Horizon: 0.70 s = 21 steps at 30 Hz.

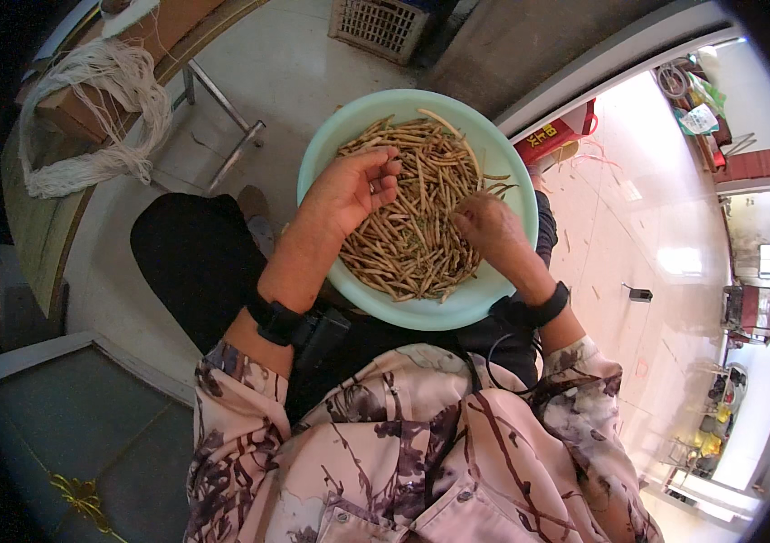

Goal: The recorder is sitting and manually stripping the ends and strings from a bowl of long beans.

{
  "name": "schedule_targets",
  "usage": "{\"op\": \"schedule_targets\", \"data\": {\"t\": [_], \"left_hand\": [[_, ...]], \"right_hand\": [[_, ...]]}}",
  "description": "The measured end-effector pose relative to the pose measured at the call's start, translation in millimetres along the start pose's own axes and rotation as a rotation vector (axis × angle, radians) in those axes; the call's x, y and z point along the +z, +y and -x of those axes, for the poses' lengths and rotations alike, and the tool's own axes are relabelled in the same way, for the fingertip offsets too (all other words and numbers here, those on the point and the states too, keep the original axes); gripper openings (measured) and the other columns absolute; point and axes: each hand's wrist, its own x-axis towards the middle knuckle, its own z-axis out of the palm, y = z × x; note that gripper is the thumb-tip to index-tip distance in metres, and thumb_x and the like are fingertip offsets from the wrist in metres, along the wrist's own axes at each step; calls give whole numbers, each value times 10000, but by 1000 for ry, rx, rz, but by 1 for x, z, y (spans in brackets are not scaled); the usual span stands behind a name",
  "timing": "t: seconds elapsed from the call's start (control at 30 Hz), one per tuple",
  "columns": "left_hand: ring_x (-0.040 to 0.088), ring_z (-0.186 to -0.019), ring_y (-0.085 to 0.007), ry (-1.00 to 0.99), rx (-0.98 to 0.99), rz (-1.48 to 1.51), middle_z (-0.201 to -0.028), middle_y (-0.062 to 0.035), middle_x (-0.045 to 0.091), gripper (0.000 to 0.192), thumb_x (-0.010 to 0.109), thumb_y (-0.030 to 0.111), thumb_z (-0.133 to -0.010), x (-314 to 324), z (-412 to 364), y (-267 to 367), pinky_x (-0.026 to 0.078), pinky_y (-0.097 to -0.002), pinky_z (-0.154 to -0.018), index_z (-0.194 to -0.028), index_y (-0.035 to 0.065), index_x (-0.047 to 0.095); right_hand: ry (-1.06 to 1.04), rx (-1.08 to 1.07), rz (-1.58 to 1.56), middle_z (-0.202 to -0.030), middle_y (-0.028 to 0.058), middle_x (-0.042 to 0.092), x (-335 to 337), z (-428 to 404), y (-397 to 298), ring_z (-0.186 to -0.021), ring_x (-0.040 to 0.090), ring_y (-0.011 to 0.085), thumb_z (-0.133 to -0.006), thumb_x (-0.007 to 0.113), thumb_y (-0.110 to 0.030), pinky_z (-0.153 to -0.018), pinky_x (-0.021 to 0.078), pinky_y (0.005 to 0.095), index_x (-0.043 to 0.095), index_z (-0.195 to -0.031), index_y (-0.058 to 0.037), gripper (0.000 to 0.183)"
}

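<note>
A pale green plastic basin (419, 319) rests on my lap, holding a heap of dry, tan bean pods (412, 224). My left hand (361, 183) hovers over the left part of the heap, palm turned inward and fingers half curled. Nothing shows in its palm, but its fingertips are partly hidden. Over the right side of the pods is my right hand (490, 220), slightly blurred, with thumb and fingers drawn together. Whether it pinches a pod is unclear. One long, pale pod (456, 129) curves along the far right of the heap.
At upper left, a hank of white yarn (103, 129) hangs over a wooden table edge (76, 237). A metal stool leg (232, 156) stands beneath. Beyond the basin is a plastic crate (378, 30). A red box (554, 139) and a small black object (639, 294) are on the right-hand floor.
</note>
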Motion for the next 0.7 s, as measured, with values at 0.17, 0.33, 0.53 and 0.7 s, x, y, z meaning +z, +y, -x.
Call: {"op": "schedule_targets", "data": {"t": [0.17,0.33,0.53,0.7], "left_hand": [[529,-606,-112,-51,-10,4,-723,-41,571,134,530,110,-787,-5,-5,-6,478,-251,-559,-898,42,561],[527,-604,-107,-33,-29,-27,-727,-44,571,142,527,121,-791,0,-5,-9,479,-244,-552,-899,35,560],[521,-597,-105,-11,-32,-50,-718,-43,563,137,512,120,-800,-4,-9,-12,478,-234,-546,-891,28,557],[534,-646,-122,-88,-51,-207,-790,-32,568,165,517,123,-795,-4,-6,-12,484,-265,-596,-937,43,538]], "right_hand": [[-49,-8,33,-719,208,539,11,-7,3,-707,521,382,-727,521,-199,-623,431,440,517,-723,22,221],[-41,54,92,-700,212,540,18,-10,11,-676,532,383,-716,538,-218,-589,435,441,520,-720,29,247],[-49,154,65,-711,214,552,19,-13,5,-682,542,384,-703,545,-219,-595,440,436,540,-750,18,242],[-66,161,-225,-690,175,558,11,-15,17,-608,551,260,-708,543,-176,-550,435,361,546,-799,18,214]]}}
